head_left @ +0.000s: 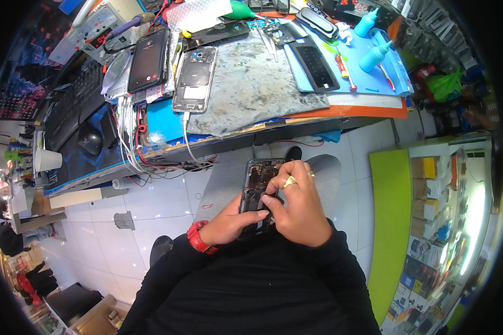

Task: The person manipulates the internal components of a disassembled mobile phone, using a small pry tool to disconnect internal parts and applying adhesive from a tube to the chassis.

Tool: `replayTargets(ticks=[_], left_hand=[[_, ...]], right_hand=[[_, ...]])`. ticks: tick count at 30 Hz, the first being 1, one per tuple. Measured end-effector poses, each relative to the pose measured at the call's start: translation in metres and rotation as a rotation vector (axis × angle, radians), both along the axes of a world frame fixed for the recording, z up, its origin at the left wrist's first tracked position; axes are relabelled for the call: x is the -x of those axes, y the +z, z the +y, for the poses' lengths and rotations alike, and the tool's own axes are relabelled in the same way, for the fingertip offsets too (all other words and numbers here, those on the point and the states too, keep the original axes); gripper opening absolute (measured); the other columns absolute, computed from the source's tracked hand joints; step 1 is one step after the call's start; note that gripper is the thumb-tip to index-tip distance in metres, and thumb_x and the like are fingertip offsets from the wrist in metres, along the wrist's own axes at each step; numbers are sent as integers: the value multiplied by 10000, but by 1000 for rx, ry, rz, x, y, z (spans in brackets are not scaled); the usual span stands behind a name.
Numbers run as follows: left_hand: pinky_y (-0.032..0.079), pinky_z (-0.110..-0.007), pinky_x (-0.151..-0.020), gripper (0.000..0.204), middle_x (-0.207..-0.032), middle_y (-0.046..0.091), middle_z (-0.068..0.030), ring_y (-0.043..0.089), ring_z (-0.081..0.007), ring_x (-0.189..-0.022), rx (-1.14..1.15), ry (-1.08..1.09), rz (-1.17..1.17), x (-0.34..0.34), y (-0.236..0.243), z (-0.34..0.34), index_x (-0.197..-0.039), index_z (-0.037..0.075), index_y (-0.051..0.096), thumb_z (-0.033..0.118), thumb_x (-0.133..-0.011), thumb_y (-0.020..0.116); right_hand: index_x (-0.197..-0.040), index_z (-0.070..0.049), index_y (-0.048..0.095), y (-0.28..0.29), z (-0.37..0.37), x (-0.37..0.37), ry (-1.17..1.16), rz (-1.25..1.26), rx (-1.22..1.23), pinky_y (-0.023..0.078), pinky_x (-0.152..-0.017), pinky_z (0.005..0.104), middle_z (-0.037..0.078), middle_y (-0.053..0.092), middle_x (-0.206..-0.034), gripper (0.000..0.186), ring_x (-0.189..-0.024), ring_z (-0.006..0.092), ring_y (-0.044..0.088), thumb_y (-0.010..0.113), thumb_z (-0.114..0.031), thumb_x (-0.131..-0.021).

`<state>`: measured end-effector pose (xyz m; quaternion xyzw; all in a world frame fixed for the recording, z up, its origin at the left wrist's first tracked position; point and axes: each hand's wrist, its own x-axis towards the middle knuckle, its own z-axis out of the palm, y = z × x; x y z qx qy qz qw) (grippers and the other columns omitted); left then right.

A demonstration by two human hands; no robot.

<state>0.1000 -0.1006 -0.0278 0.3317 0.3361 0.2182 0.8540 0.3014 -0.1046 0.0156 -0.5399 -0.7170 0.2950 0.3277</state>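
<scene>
opened phone [252,194] over the lap [219,187]. left hand [229,219]: fingers clamped on the phone's lower part. right hand [300,209]: fingers curled over its right side, can't tell if they pinch anything.

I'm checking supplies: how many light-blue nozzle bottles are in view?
2: one light-blue bottle at the picture's upper right, and a second light-blue bottle just below it, slightly further right. Others may be hidden.

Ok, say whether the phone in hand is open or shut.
Open: the phone shows bare inner parts, with no cover over them.
</scene>
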Motion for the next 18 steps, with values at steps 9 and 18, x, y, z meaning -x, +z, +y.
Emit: replayTargets(ticks=[9,18], left_hand=[[522,-324,-974,455,-1263,656,-59,626,-137,-1147,-15,71,-6,0,9,6,-1418,21,517,70,-987,658],[515,-296,-951,544,-1240,628,-31,600,-105,-1104,-150,5,114,2,8,5,-1435,19,494,47,-938,712]], right_hand=[[-1009,-28,634,-2,-5,-6,-118,102,-101,450,-885,414,147,545,-1065,228,-995,326,526,739,3,-809],[-1008,-25,702,0,-3,3,-103,-91,-190,442,-828,445,139,556,-1039,202,-944,340,531,728,-18,-808]])
